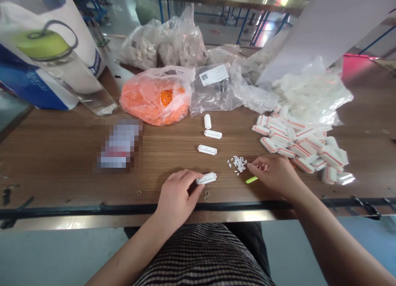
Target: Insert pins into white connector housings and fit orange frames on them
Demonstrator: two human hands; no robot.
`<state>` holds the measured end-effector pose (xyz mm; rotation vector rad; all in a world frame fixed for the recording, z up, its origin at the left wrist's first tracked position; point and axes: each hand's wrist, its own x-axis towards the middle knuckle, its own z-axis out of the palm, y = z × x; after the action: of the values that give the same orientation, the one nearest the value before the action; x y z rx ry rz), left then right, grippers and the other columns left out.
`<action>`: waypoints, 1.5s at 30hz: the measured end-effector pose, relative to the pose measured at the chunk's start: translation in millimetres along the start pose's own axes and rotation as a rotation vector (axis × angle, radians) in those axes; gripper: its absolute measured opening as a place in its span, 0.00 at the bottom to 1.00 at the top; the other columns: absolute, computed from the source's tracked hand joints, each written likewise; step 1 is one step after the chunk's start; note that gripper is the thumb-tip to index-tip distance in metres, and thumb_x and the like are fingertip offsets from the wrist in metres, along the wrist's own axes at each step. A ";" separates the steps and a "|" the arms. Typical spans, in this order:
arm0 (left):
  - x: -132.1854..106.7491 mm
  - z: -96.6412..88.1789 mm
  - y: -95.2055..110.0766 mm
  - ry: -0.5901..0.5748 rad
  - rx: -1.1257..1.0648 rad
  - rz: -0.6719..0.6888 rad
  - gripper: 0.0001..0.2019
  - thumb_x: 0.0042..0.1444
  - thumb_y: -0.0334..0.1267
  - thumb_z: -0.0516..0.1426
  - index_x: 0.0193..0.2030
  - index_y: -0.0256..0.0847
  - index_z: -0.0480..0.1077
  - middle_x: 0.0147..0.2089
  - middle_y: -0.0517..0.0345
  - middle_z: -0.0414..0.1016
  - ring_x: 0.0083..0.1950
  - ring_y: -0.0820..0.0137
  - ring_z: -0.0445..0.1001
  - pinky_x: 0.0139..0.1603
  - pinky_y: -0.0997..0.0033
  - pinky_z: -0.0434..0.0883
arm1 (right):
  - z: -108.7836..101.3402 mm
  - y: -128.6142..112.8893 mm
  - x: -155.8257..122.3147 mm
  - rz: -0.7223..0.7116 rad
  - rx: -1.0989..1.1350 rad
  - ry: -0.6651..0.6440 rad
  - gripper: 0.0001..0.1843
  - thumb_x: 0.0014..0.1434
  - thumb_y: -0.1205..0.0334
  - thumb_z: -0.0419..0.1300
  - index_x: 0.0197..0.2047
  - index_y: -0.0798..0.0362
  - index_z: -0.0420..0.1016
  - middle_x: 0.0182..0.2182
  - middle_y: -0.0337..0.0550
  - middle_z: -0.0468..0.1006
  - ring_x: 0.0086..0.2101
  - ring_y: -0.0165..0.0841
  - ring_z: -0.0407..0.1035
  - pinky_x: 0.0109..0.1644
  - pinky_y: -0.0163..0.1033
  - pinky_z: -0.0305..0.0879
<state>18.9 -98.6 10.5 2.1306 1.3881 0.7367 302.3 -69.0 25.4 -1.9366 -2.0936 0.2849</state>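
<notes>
My left hand (177,193) pinches a slim white plastic connector housing (206,178) between thumb and fingers, low over the front of the table. A row of small holes shows along the housing. To the right, my right hand (275,172) is closed, its fingertips at the edge of a small pile of tiny white pieces (239,164); what they pinch is too small to make out. From under that hand pokes the end of a yellow-green stick (251,179); whether the hand holds it I cannot tell. Beyond my hands lie three similar housings, the nearest (207,150) lengthwise.
White parts with orange edges (305,144) are heaped at right. Behind stand an orange-filled bag (154,98), clear bags (213,88) and a bag of white parts (312,92). A green-lidded bottle (80,78) and a blurred flat item (119,146) are at left.
</notes>
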 end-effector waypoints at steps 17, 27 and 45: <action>-1.1 -0.2 0.1 -0.009 -0.024 -0.006 0.06 0.59 0.31 0.59 0.43 0.44 0.72 0.39 0.59 0.77 0.38 0.64 0.73 0.40 0.60 0.69 | -3.2 17.2 -2.5 -0.040 0.220 -0.056 0.10 0.57 0.57 0.60 0.33 0.49 0.82 0.30 0.41 0.83 0.29 0.34 0.75 0.33 0.39 0.69; -0.1 0.0 0.6 -0.002 -0.019 -0.007 0.06 0.59 0.31 0.60 0.43 0.44 0.72 0.37 0.59 0.77 0.37 0.65 0.73 0.40 0.61 0.69 | 6.9 15.3 -8.7 -0.073 0.090 0.001 0.11 0.56 0.57 0.61 0.25 0.48 0.80 0.22 0.38 0.80 0.26 0.34 0.73 0.34 0.41 0.64; -1.3 0.8 2.1 -0.008 -0.034 -0.020 0.05 0.59 0.32 0.60 0.42 0.43 0.73 0.36 0.59 0.76 0.35 0.66 0.72 0.39 0.63 0.69 | 15.1 -80.4 -5.4 -0.303 0.505 -0.132 0.08 0.55 0.65 0.60 0.25 0.50 0.73 0.22 0.34 0.74 0.26 0.29 0.66 0.39 0.41 0.59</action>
<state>20.4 -100.6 11.0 2.0881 1.3809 0.7380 221.9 -80.5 37.1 -1.3256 -2.0939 0.8019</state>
